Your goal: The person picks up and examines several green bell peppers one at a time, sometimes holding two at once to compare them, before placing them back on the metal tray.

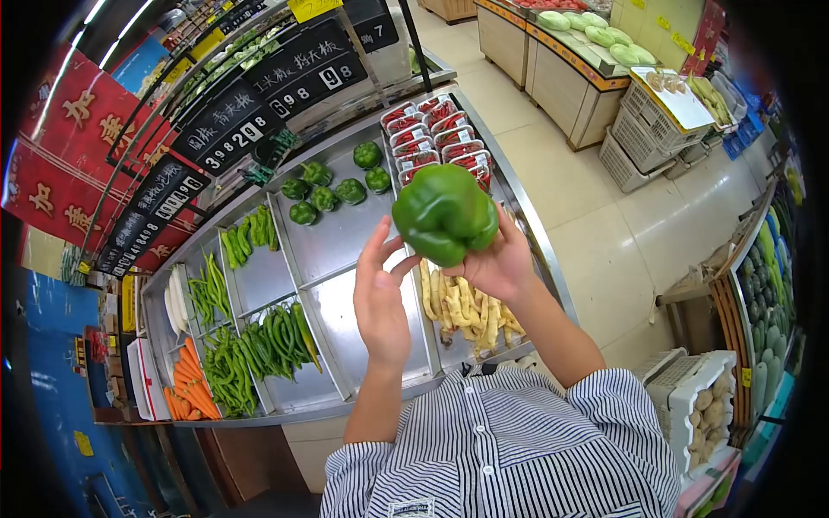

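A large green bell pepper (pixel 445 213) is held up over the metal display stand (pixel 367 319). My right hand (pixel 501 259) grips it from below and from the right side. Beside its lower left stands my left hand (pixel 384 298), fingers apart and pointing up; its fingertips are near the pepper, and whether they touch it I cannot tell. Several smaller green bell peppers (pixel 351 191) lie in the stand's back compartment, left of the held one. Trays of red chillies (pixel 451 136) sit behind it, and pale yellow roots (pixel 466 309) lie beneath my right hand.
Long green peppers (pixel 281 341), carrots (pixel 192 384) and white radishes (pixel 176 298) fill compartments at the left. Black price boards (pixel 268 99) rise along the stand's back. At the right are stacked crates (pixel 652 129), a box of potatoes (pixel 710 414) and a wooden counter (pixel 561 86).
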### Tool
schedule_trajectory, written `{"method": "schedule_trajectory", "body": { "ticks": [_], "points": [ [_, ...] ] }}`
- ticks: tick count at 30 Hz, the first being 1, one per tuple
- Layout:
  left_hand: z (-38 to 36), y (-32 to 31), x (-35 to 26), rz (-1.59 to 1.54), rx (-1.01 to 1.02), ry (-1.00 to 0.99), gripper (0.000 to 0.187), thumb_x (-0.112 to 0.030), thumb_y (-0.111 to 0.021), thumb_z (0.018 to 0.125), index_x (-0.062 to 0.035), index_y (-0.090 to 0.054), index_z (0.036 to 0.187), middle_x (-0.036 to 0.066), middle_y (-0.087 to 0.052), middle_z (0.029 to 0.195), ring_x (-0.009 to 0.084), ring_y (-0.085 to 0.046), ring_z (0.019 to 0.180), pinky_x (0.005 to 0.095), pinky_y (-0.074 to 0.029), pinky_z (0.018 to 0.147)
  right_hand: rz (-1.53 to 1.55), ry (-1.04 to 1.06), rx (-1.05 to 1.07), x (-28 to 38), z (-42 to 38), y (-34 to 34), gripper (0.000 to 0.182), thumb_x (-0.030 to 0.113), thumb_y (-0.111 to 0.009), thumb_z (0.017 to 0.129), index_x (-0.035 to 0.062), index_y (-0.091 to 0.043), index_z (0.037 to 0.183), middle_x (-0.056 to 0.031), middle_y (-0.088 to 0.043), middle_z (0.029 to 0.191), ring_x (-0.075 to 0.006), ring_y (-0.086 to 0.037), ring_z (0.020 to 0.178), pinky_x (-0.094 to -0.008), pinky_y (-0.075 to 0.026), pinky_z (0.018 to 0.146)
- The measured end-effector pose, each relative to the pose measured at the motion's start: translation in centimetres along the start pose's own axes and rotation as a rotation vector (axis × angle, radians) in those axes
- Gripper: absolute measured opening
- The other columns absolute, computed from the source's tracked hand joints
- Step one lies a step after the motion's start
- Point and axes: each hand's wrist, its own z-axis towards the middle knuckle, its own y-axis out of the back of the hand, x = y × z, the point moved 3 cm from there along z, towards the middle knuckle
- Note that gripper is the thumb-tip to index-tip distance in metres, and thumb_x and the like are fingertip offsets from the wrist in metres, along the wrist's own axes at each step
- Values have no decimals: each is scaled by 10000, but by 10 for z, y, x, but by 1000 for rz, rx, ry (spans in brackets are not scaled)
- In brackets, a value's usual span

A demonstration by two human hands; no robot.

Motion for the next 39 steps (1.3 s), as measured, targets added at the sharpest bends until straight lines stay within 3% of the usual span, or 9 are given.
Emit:
{"method": "schedule_trajectory", "body": {
  "ticks": [4, 6, 10, 13, 14, 21, 25, 28, 39],
  "points": [
    [3, -7, -14, 291, 102, -159, 535, -167, -580, 899, 3, -416, 1379, 204, -342, 1472, 299, -436, 1292, 441, -416, 1025, 316, -123, 139, -1, -1, -6, 596, 504, -315, 998, 111, -327, 1446, -206, -444, 1389, -386, -585, 1135, -534, -592, 775],
    [11, -3, -17, 522, 193, -263, 653, -124, -722, 799, -22, -428, 1373, 205, -320, 1483, 311, -398, 1333, 429, -388, 1054, 191, -106, 4, -2, -3, -7, 595, 506, -307, 1000, 113, -327, 1447, -206, -439, 1394, -386, -581, 1142, -538, -597, 749],
    [32, -4, -15, 484, 352, -320, 781, -231, -803, 728, -36, -427, 1385, 211, -304, 1499, 318, -378, 1354, 415, -361, 1080, 139, -164, -84, -9, -4, -7, 601, 523, -292, 1000, 123, -329, 1447, -211, -452, 1381, -395, -602, 1104, -536, -611, 690],
    [42, 7, -5, 429, 427, -183, 784, -248, -789, 745, -33, -417, 1400, 221, -294, 1506, 317, -387, 1348, 408, -364, 1079, 266, -292, 57, -8, -5, -15, 638, 561, -286, 988, 125, -314, 1453, -215, -495, 1335, -414, -611, 1077, -513, -625, 638],
    [43, 12, 1, 404, 388, -189, 800, -250, -792, 745, -52, -403, 1416, 213, -405, 1440, 339, -467, 1284, 414, -384, 1055, 207, -307, 18, -6, -6, -20, 686, 601, -247, 977, 107, -300, 1450, -220, -530, 1289, -442, -637, 1002, -479, -631, 564],
    [31, 17, 24, -399, -28, 334, 580, -187, -606, 934, -8, -356, 1425, 148, -474, 1363, 250, -501, 1229, 393, -412, 1036, -231, -357, -120, 5, -13, -16, 764, 623, -182, 967, 44, -212, 1464, -296, -546, 1220, -415, -689, 791, -364, -615, 448],
    [28, 22, 33, -564, -80, 497, 561, -435, -464, 973, -23, -448, 1352, 124, -529, 1317, 259, -494, 1233, 425, -375, 1057, -567, -337, -141, 10, -18, -20, 774, 599, -199, 979, -6, -215, 1462, -291, -589, 1154, -336, -707, 710, -296, -590, 417],
    [26, 25, 31, -744, -71, 590, 567, -476, -435, 966, -29, -486, 1311, 134, -541, 1308, 268, -501, 1223, 436, -368, 1059, -722, -292, -165, 13, -20, -25, 771, 582, -220, 987, -29, -243, 1457, -277, -607, 1133, -288, -711, 686, -259, -563, 401],
    [13, 27, 46, -1203, -149, 571, 491, -399, -422, 961, -67, -509, 1311, 159, -518, 1340, 351, -460, 1261, 504, -340, 1094, -1047, -81, 8, 4, -32, -63, 671, 485, -327, 1016, -21, -297, 1456, -205, -631, 1082, -176, -675, 644, -219, -514, 421]
  ]
}}
